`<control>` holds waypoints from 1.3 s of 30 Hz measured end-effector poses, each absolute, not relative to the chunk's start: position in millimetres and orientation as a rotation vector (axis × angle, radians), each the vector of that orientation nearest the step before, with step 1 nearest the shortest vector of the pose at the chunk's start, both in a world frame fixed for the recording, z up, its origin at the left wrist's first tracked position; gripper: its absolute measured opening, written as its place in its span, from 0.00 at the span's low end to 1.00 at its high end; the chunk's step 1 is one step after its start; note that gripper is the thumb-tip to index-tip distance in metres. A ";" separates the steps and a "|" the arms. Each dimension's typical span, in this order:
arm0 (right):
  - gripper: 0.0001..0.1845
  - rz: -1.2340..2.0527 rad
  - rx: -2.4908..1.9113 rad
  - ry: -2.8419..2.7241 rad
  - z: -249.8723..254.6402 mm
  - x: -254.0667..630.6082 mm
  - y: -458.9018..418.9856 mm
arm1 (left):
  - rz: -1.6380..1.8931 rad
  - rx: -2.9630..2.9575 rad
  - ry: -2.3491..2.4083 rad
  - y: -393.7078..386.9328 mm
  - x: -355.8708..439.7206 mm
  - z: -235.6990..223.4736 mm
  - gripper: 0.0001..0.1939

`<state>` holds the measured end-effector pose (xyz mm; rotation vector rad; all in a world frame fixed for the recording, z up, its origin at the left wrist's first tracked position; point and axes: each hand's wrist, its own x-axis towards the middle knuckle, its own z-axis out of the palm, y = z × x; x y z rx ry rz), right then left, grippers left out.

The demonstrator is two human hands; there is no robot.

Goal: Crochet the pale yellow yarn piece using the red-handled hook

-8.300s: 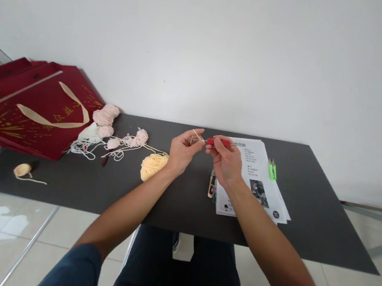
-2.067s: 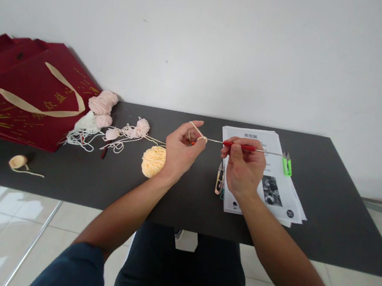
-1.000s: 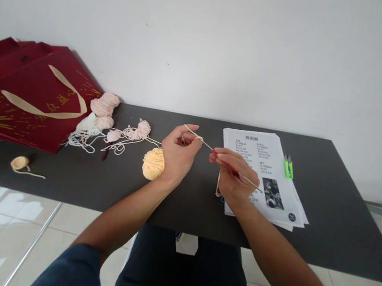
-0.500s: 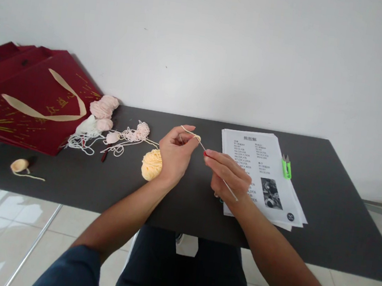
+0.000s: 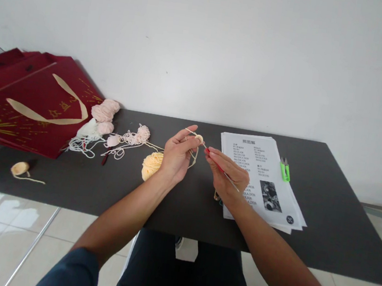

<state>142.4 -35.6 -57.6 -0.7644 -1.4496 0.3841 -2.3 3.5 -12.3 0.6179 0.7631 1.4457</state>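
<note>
My left hand is closed, pinching a small piece of pale yellow crochet between thumb and fingers, with a strand of yarn stretched over the raised index finger. A loose yarn end hangs below the pinch. In my right hand is a thin crochet hook with a red grip, held like a pen. Its tip meets the crochet piece at my left fingertips; the exact stitch is too small to make out. Just left of my left wrist lies a yellow yarn ball, partly hidden by the hand.
Printed sheets lie under and beside my right hand, with green thread snips on them. Pink and white yarn sits by dark red gift bags at left. A small cream crocheted cup rests near the table's front left.
My left hand has turned slightly, so the crochet piece and a hanging yarn loop show more. The hook has shifted, and more of its red grip is visible. The whole view dipped a little.
</note>
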 end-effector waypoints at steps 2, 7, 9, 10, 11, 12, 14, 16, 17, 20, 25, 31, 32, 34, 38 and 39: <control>0.23 0.444 -0.768 -1.402 -55.1 141.2 -36.9 | 1.420 0.605 0.724 4.3 -2.7 -12.2 0.25; 0.13 0.755 -0.772 -1.201 -45.5 137.1 -38.5 | 1.351 0.587 0.683 6.3 -5.8 -10.9 0.27; 0.10 0.833 -0.763 -1.124 -43.0 136.9 -36.4 | 1.342 0.608 0.682 6.4 -7.0 -10.5 0.28; 0.09 0.857 -0.758 -1.090 -42.1 137.5 -34.5 | 1.338 0.621 0.685 6.3 -7.2 -10.4 0.28; 0.08 0.875 -0.754 -1.063 -41.4 138.6 -32.3 | 1.334 0.638 0.691 6.1 -7.1 -10.4 0.28; 0.07 0.886 -0.749 -1.041 -40.6 140.4 -29.8 | 1.331 0.661 0.699 5.7 -6.6 -10.4 0.29; 0.04 0.908 -0.740 -1.027 -38.8 145.2 -24.9 | 1.330 0.723 0.722 4.6 -5.0 -10.7 0.28; 0.03 0.906 -0.702 -1.041 -36.1 150.9 -21.3 | 1.337 0.799 0.764 3.2 -3.2 -11.3 0.29; 0.03 0.899 -0.690 -1.067 -34.3 153.7 -20.3 | 1.338 0.836 0.794 2.6 -2.6 -11.7 0.29; 0.05 0.813 -0.709 -1.176 -28.6 160.9 -20.3 | 1.326 0.935 0.905 1.7 -2.4 -13.5 0.30; 0.04 0.577 -0.810 -1.345 -25.6 167.6 -23.2 | 1.340 1.021 1.024 3.0 -2.9 -17.5 0.30; 0.05 0.305 -0.860 -1.490 -29.0 161.0 -32.9 | 1.426 1.199 1.194 -0.7 -0.7 -19.7 0.25; 0.05 0.294 -0.879 -1.485 -28.4 159.1 -35.5 | 1.456 1.266 1.221 -2.5 -0.3 -19.6 0.24; 0.04 0.337 -0.938 -1.420 -25.9 156.2 -40.0 | 1.516 1.414 1.254 -6.5 0.3 -19.2 0.21; 0.04 0.628 -0.993 -1.197 -19.6 156.7 -39.9 | 1.558 1.536 1.195 -11.3 1.5 -17.6 0.18; 0.05 0.698 -0.972 -1.147 -18.8 158.0 -37.7 | 1.560 1.514 1.160 -11.3 1.4 -17.3 0.18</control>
